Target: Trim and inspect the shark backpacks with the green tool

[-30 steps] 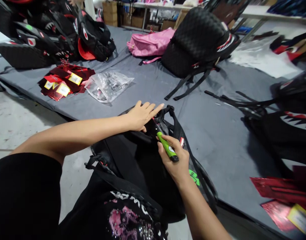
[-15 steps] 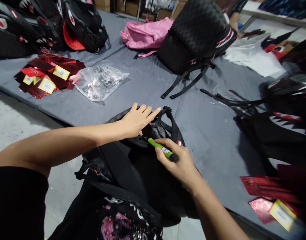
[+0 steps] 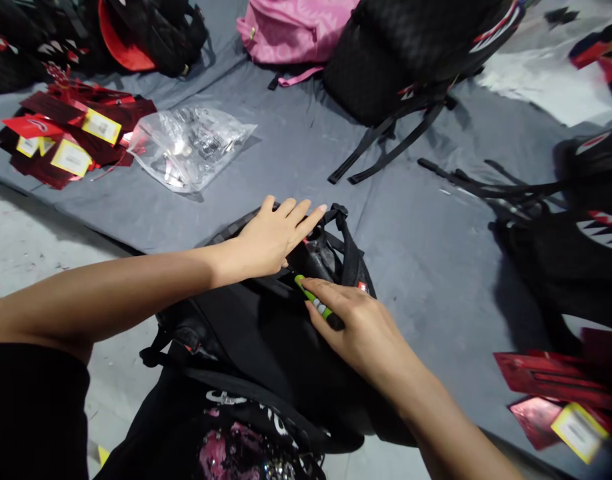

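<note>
Over the black backpack, I see the green-handled tool, its long axis slanting across the fabric from my right hand forward and leftward to the thumb of my left hand. The right grip is closed round the handle, leaving its dark butt exposed beside the palm. The left hand lies on the backpack's far part, fingers extended and slightly spread; I cannot tell whether its thumb pinches any fabric. The governing relation, in my judgement, is the tool's forward end to that thumb: the two are just beside each other, though the tip itself is too obscured to locate. Beyond the backpack, on the counter, lies a clear plastic bag, apart from both hands.
</note>
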A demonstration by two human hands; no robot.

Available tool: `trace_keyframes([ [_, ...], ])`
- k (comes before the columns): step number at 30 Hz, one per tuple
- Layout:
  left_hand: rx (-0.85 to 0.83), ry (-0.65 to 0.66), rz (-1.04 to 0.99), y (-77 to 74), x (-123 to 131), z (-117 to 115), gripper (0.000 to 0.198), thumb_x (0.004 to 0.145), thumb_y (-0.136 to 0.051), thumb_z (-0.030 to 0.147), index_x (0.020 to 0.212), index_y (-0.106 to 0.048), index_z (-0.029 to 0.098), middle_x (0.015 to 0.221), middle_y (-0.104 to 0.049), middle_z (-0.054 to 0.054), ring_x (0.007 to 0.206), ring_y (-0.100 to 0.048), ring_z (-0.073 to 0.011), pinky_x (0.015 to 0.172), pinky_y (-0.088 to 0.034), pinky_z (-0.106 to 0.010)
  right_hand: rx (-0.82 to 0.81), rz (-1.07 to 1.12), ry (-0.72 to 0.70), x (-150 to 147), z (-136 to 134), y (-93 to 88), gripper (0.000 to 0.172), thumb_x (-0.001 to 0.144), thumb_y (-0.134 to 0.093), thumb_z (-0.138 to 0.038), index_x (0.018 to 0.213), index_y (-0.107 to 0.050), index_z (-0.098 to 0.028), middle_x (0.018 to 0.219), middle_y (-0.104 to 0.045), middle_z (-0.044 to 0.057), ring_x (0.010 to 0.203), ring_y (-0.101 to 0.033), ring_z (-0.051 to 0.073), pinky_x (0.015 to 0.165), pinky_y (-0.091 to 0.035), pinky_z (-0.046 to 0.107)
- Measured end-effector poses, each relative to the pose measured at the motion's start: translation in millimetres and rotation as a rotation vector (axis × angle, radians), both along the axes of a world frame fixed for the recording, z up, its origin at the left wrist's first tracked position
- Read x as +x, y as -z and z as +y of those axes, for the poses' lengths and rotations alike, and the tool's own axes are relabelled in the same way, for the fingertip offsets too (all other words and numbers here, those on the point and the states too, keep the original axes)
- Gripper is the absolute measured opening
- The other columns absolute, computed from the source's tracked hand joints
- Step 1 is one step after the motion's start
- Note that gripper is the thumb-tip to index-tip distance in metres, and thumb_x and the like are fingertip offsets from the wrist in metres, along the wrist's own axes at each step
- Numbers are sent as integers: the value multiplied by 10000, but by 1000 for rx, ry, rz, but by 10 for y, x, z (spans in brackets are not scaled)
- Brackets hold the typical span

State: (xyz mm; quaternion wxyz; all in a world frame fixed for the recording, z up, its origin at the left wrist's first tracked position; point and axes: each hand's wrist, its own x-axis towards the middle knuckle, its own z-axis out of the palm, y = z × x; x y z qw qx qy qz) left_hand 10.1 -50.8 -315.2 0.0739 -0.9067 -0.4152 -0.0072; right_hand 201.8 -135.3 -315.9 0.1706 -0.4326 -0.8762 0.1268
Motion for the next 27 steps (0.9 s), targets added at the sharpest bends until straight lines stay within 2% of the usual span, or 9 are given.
trace_keyframes([
  [4, -2, 109, -9, -22, 1, 18, 1178, 758, -758, 371, 1582, 53, 151, 1648, -97, -205, 1497, -137, -422, 1116, -250, -576, 39, -14, 3, -6, -3, 57, 313, 937, -521, -167, 1208, -677, -187, 1159, -743, 88, 973, -744, 254, 813, -628, 403],
  [6, -1, 149, -3, -21, 21, 25, 1171, 766, -748, 367, 1581, 72, 177, 1657, -53, -189, 1510, -84, -432, 1131, -198, -600, 45, -11, 6, -5, 6, 66, 304, 935, -526, -169, 1197, -678, -185, 1152, -746, 83, 969, -744, 251, 820, -623, 399],
  [10, -11, 109, -16, -17, 60, 15, 1156, 772, -728, 290, 1579, 90, 162, 1638, -130, -214, 1454, -260, -408, 1125, -242, -555, -6, -19, 13, 32, 40, 29, 306, 921, -528, -165, 1178, -691, -201, 1150, -750, 52, 954, -747, 229, 805, -621, 378],
  [14, -33, 99, -5, -43, 61, -4, 1086, 815, -650, 253, 1577, 119, 166, 1620, -208, -184, 1362, -382, -356, 1101, -285, -505, -72, -58, -12, 80, 82, -49, 332, 902, -545, -164, 1197, -692, -206, 1140, -754, 42, 930, -748, 215, 803, -611, 370],
  [20, -13, 102, 1, -31, 52, 15, 1101, 802, -675, 269, 1581, 95, 158, 1605, -240, -191, 1315, -423, -339, 1083, -296, -487, -67, -116, -1, 47, 77, -89, 317, 906, -559, -175, 1193, -695, -186, 1140, -754, 51, 913, -742, 231, 818, -590, 398],
  [25, -22, 103, 20, 2, 85, 48, 1185, 774, -705, 392, 1569, 156, 217, 1630, -164, -173, 1393, -327, -396, 1088, -269, -541, -81, -49, 23, 4, 43, -63, 296, 924, -526, -164, 1162, -701, -175, 1143, -753, 52, 952, -737, 206, 859, -578, 359],
  [27, -19, 80, 20, 3, 107, 48, 1178, 777, -698, 389, 1568, 161, 230, 1617, -197, -167, 1374, -344, -396, 1085, -270, -539, -92, -50, 26, 11, 58, -76, 297, 923, -534, -171, 1172, -696, -174, 1137, -755, 49, 943, -737, 209, 858, -574, 373],
])
